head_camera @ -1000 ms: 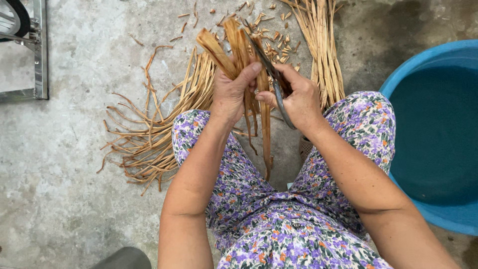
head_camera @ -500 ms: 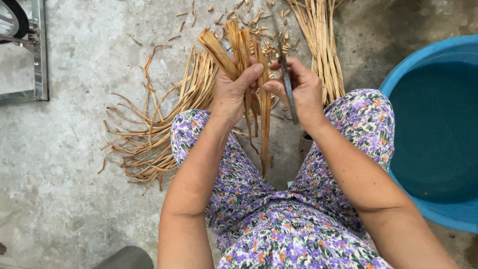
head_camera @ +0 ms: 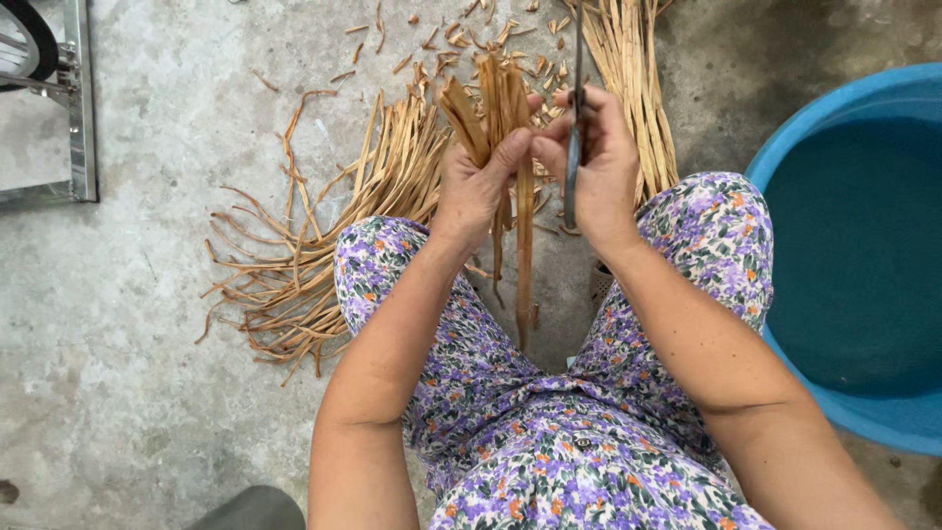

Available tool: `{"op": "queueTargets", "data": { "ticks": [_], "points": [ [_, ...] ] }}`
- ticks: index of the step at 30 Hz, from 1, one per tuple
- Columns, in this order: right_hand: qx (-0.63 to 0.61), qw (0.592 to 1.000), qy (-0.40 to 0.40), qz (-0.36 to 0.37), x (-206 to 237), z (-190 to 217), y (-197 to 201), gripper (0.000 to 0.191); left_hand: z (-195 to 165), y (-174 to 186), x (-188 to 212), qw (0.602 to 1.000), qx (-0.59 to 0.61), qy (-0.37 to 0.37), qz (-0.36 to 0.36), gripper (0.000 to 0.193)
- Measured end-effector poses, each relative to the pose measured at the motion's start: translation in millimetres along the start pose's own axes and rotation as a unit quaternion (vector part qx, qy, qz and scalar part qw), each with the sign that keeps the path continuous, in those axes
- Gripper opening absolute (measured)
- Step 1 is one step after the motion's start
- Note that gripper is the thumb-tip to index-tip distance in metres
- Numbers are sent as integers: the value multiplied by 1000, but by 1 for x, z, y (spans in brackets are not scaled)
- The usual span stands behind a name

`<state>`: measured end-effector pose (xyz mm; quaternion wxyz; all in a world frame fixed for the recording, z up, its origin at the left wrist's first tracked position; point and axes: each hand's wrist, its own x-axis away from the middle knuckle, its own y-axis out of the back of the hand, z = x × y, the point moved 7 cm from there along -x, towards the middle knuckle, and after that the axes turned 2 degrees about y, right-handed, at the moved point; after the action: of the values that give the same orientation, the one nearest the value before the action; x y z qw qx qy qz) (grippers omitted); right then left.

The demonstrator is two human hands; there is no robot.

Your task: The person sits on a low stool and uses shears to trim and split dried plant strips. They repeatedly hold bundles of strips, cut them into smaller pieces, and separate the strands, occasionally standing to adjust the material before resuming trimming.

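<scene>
My left hand (head_camera: pixel 478 185) grips a small bundle of tan dried plant strips (head_camera: pixel 498 103); their tops stick up past my fingers and their tails hang down between my knees. My right hand (head_camera: pixel 599 162) holds dark scissors (head_camera: pixel 573 147), blades pointing up beside the bundle's top. The two hands touch at the thumbs. I sit on the ground in purple flowered trousers (head_camera: pixel 569 432).
A fan of loose strips (head_camera: pixel 324 245) lies on the concrete floor by my left knee, another straight pile (head_camera: pixel 628 69) beyond my right hand. Cut scraps (head_camera: pixel 442 34) are scattered ahead. A blue basin of water (head_camera: pixel 854 245) stands right. A metal frame (head_camera: pixel 78 108) is far left.
The scissors have swung from a slant across the bundle to upright beside it. Both hands shifted slightly up and together.
</scene>
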<state>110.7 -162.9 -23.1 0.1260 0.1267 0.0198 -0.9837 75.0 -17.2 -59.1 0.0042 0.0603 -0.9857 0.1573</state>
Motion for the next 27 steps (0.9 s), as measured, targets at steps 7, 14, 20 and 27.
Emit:
{"op": "queueTargets", "data": {
  "ticks": [7,14,20,27],
  "points": [
    [-68,995,73,5,5,8,2,43,-19,-21,7,989,-98,-104,48,35],
    [-59,997,54,-21,-3,3,8,46,-18,-24,16,972,-195,-107,77,33],
    [-146,989,-2,9,-7,-2,7,41,3,-9,6,999,-7,26,35,39],
    [-127,992,11,14,-7,-1,7,41,-8,-5,6,995,-81,-63,3,25]
  ]
}}
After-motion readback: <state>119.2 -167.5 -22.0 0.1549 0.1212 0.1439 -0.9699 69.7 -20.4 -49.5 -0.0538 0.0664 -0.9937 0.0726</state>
